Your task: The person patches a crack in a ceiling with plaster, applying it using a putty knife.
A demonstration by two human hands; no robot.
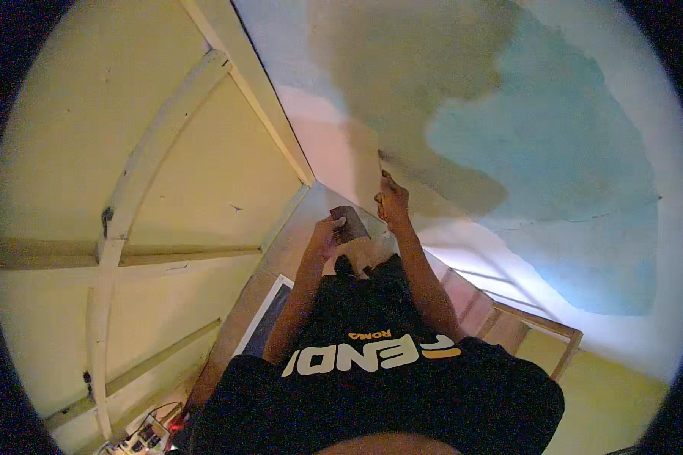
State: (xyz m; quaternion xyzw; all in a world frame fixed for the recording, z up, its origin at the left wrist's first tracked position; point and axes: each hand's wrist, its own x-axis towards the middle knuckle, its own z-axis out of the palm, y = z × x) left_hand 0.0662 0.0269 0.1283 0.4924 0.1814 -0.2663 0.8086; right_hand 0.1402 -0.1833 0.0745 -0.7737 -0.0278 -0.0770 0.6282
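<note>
- Right hand (393,201) grips a thin tool, mostly hidden, its tip touching the patchy wall (508,114).
- Left hand (330,231) closes around a dark block (350,222), just beside it.

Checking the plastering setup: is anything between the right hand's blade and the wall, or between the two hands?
Nothing visible. The right hand holds a thin blade against the wall; the left hand holds a dark flat pad just beside it, with open space between.
</note>
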